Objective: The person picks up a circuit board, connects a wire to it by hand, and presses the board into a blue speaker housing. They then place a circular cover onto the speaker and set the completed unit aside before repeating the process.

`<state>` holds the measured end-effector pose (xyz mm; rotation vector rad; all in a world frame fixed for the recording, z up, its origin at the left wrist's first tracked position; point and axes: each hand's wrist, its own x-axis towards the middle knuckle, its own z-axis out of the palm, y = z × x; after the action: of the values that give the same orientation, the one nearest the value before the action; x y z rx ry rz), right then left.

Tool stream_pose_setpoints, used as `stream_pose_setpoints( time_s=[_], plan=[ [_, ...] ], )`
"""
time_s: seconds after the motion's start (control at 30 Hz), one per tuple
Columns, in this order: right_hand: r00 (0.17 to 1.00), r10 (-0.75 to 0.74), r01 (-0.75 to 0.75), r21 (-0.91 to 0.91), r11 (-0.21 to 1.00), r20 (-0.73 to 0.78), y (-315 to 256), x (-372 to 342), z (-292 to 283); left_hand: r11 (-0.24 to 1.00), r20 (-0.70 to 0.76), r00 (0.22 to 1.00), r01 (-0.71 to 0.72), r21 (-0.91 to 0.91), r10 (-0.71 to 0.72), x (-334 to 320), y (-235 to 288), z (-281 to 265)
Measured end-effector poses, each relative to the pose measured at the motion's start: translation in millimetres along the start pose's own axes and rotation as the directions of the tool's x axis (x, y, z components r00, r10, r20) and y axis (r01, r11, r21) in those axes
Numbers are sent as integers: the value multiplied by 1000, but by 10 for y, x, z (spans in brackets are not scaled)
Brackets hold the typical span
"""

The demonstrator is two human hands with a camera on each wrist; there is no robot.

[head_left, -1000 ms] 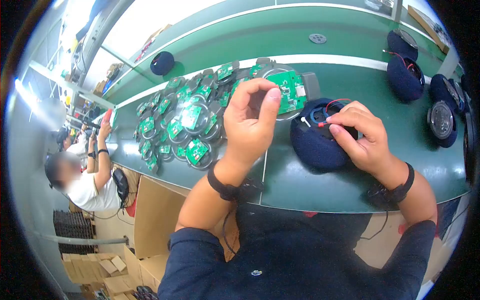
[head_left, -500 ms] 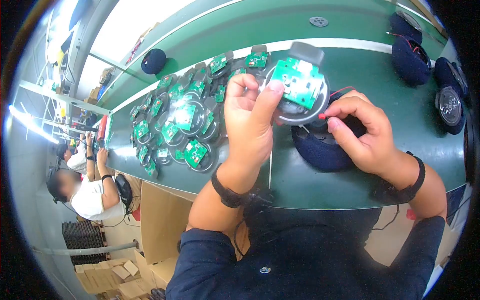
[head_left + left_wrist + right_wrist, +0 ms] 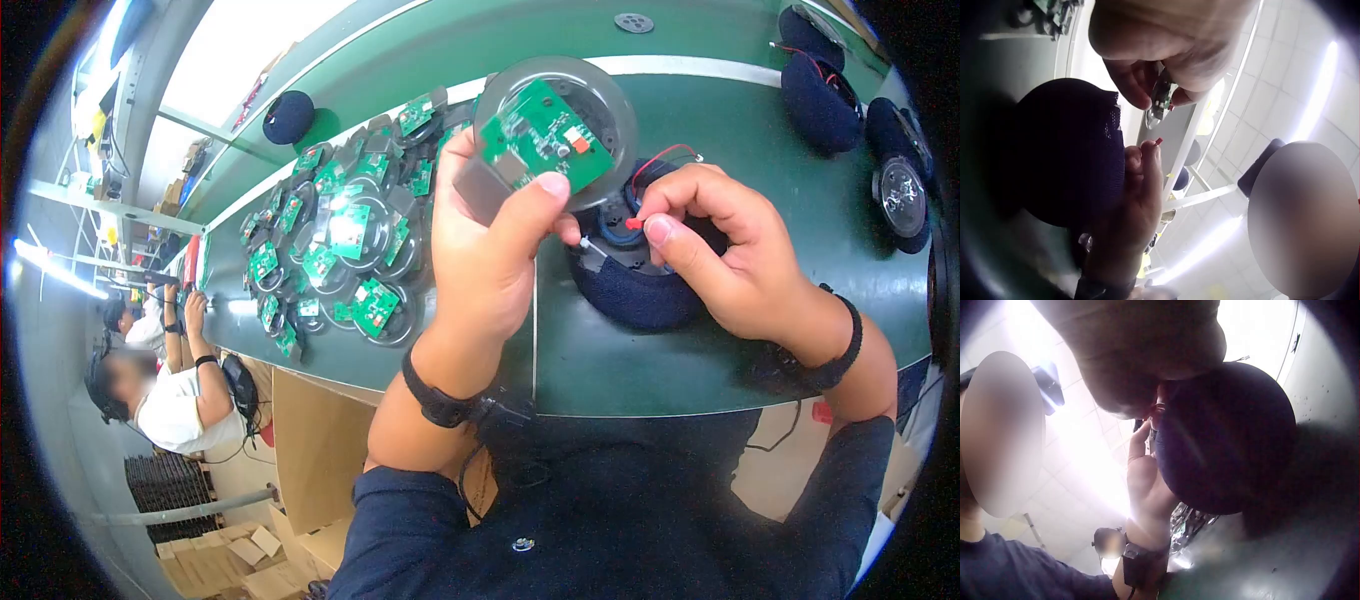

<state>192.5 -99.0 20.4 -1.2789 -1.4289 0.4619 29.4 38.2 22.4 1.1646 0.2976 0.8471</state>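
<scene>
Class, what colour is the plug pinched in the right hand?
The plug is red, seen best in the head view.

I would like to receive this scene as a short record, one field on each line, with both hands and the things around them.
left hand: holds a clear disc bearing a green circuit board
right hand: pinches a red plug
plug and board: apart
below the hands: dark blue fabric shell on a green table
left side: pile of similar discs and boards
right side: other blue shells
</scene>
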Motion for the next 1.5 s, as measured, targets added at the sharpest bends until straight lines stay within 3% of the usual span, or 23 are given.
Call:
stream_pose_setpoints(
  time_s=[0.03, 0.1, 0.13, 0.2, 0.37, 0.47, 0.57, 0.63, 0.67, 0.7, 0.9, 0.97, 1.13, 1.27, 1.33, 1.43, 1.5],
  plan=[
    [1000, 4, -4, 2, 1000, -5, -31, -3, 0, 999, 4, 999, -34, -9, 34, -11, -3, 16],
    [983, 185, -185, 201, 962, 18, -130, -13, -18, 999, -10, 1000, -28, -38, 28, -30, -5, 56],
    [982, 186, -186, 202, 962, 15, -126, -11, -39, 998, -31, 998, -55, 2, 56, -47, 7, 92],
    [997, 70, -70, 0, 998, 28, -99, 0, -76, 994, -32, 995, -90, 69, 92, -64, 7, 90],
    [999, -24, 27, -60, 998, 45, -83, 3, -138, 940, -29, 984, -157, 304, 174, -116, 7, 94],
    [994, -98, 104, -115, 988, 54, -58, 10, -123, 916, -33, 953, -280, 287, 302, -133, -40, 115],
    [982, -175, 184, -149, 972, 70, -34, 17, -161, 919, -46, 965, -232, 318, 260, -164, -18, 126],
    [973, -210, 225, -173, 959, 98, -41, 15, -167, 885, -10, 950, -286, 367, 311, -161, -48, 100],
    [981, -190, 195, -189, 962, 43, -50, 14, -148, 873, 4, 946, -302, 384, 326, -155, -65, 86],
    [986, -168, 162, -203, 966, -15, -56, 2, -138, 807, 88, 902, -418, 416, 422, -137, -88, 72],
    [998, -26, 36, -198, 980, 53, -143, -15, -205, 623, 311, 777, -626, 469, 547, -161, -153, 78],
    [996, -1, 19, -193, 981, 93, -148, -2, -249, 674, 261, 828, -557, 486, 496, -203, -155, 107],
    [986, 142, -129, -136, 982, 86, -157, 31, -247, 661, 258, 837, -541, 519, 482, -210, -147, 120],
    [1000, -2, 3, -56, 998, 25, -13, 1, -173, 669, 215, 869, -482, 566, 445, -242, -138, 105],
    [999, -36, 39, -119, 992, 25, -7, 3, -187, 698, 159, 906, -405, 590, 392, -295, -116, 131],
    [994, 76, -71, -63, 995, 75, -68, 4, -232, 755, 73, 939, -316, 575, 337, -334, -112, 201],
    [997, 52, -47, -89, 995, 59, -53, -16, -232, 784, 55, 940, -313, 537, 338, -315, -138, 203]
  ],
)
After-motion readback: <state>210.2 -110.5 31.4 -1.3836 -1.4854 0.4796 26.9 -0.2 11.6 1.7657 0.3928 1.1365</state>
